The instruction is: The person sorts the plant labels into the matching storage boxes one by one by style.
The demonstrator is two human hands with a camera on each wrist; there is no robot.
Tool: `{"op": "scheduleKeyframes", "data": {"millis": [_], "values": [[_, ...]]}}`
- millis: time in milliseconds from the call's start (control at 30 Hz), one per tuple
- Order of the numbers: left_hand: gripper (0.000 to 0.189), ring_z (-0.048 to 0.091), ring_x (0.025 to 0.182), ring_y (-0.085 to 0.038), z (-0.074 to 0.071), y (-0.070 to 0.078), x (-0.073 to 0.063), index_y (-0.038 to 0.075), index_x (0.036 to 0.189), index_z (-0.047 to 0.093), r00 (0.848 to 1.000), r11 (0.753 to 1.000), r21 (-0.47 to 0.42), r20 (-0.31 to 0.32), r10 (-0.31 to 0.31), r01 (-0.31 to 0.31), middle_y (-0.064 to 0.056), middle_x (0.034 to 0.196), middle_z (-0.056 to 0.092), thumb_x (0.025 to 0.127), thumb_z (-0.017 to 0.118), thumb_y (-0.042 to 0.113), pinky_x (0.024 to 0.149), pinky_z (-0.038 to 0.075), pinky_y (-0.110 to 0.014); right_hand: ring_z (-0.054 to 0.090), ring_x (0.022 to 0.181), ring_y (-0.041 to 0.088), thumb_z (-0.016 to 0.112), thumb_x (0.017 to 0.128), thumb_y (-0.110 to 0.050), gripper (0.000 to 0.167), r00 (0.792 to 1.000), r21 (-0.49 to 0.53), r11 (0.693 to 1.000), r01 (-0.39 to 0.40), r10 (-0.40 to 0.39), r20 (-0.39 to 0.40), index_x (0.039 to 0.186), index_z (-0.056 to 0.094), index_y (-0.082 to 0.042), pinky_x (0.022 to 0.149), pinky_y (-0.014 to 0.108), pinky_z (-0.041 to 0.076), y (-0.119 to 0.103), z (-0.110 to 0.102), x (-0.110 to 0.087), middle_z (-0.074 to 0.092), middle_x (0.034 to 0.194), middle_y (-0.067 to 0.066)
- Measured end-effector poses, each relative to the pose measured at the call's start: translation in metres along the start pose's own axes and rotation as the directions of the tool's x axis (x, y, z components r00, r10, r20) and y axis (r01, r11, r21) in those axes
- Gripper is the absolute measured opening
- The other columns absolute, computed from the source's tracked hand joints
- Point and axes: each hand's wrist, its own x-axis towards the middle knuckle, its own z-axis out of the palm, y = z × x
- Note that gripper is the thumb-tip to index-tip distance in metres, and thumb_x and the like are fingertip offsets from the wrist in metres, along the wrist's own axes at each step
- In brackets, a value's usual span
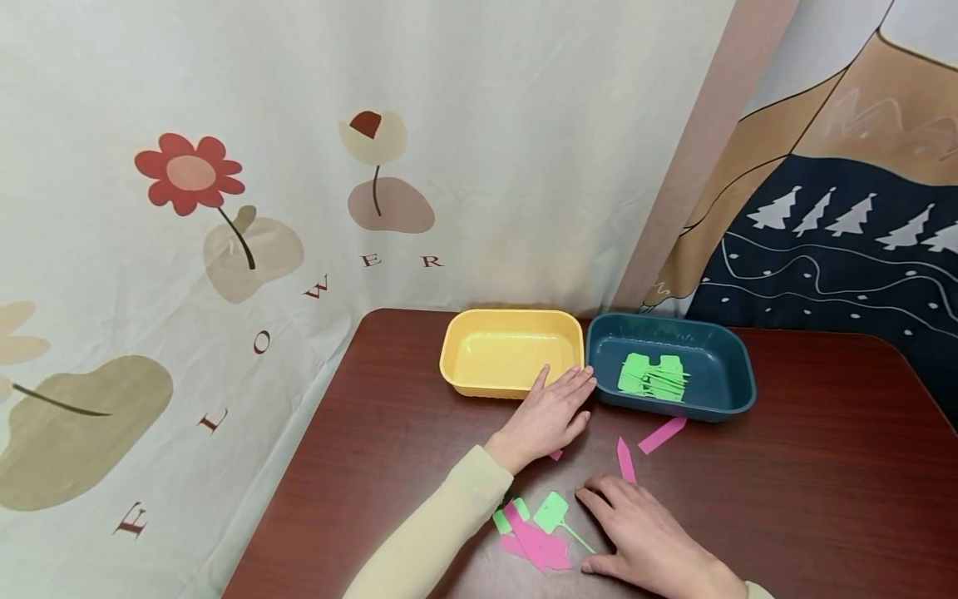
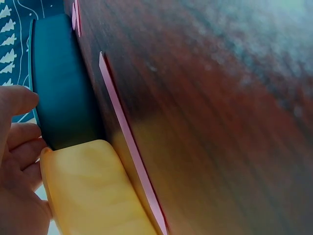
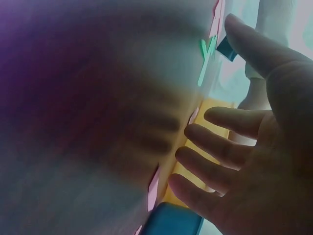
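My left hand reaches over the near right corner of a yellow tray, fingers extended towards the dark blue tray. In the left wrist view, its fingers are by the rims where both trays meet; whether they touch is unclear. A pink tag lies beneath this hand. My right hand hovers over the table with parted fingers, holding nothing. Beside it is a green T-shaped plant label. Beyond its fingers lies a pointed pink tag, partly covered by the hand in the head view.
Several green labels lie bunched in the blue tray. Another pink tag is at that tray's near edge. Several pink tags overlap green pieces near the table's front. A flower-printed curtain hangs behind the table.
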Motion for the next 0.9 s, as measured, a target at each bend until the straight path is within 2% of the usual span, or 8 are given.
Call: {"op": "scheduleKeyframes", "data": {"millis": [167, 400, 633, 900], "values": [[0.051, 0.037, 0.15, -0.015, -0.0007, 0.0, 0.0002, 0.014, 0.152, 0.054, 1.0, 1.0, 0.002, -0.005, 0.002, -0.002, 0.0, 0.161, 0.043, 0.107, 0.055, 0.038, 0.122, 0.027, -0.054, 0.057, 0.105, 0.019, 0.083, 0.079, -0.06, 0.07, 0.999, -0.026, 0.998, 0.049, -0.049, -0.016, 0.126, 0.069, -0.009, 0.089, 0.047, 0.055, 0.0, 0.0035, 0.0018, 0.059, 0.118, 0.0], [0.051, 0.037, 0.15, -0.015, -0.001, 0.0006, 0.0004, 0.014, 0.152, 0.054, 1.0, 1.0, 0.002, -0.001, 0.003, -0.003, 0.0, 0.162, 0.043, 0.107, 0.054, 0.038, 0.121, 0.027, -0.054, 0.051, 0.092, 0.01, 0.088, 0.08, -0.045, 0.048, 0.998, 0.02, 0.998, 0.063, -0.063, -0.001, 0.111, 0.072, -0.012, 0.081, 0.034, 0.053, 0.0028, 0.0055, 0.0032, 0.053, 0.104, -0.006], [0.051, 0.036, 0.151, -0.015, -0.0007, 0.0004, 0.0004, 0.014, 0.152, 0.054, 1.0, 1.0, 0.0, 0.006, -0.001, 0.001, 0.0, 0.162, 0.043, 0.107, 0.054, 0.039, 0.122, 0.026, -0.054, 0.052, 0.088, 0.006, 0.086, 0.084, -0.027, 0.025, 0.998, 0.069, 0.996, 0.056, -0.054, -0.033, 0.101, 0.07, -0.017, 0.078, 0.031, 0.054, 0.004, 0.0047, 0.0031, 0.052, 0.098, -0.011], [0.051, 0.037, 0.15, -0.015, -0.0002, 0.0002, 0.0005, 0.014, 0.152, 0.054, 1.0, 1.0, -0.006, -0.001, -0.004, 0.004, 0.0, 0.161, 0.043, 0.107, 0.055, 0.038, 0.122, 0.026, -0.054, 0.051, 0.08, 0.004, 0.084, 0.084, -0.015, 0.021, 0.991, 0.06, 0.993, 0.102, -0.096, -0.09, 0.089, 0.065, -0.02, 0.07, 0.028, 0.052, 0.0068, 0.0068, 0.0047, 0.051, 0.089, -0.011]]}}
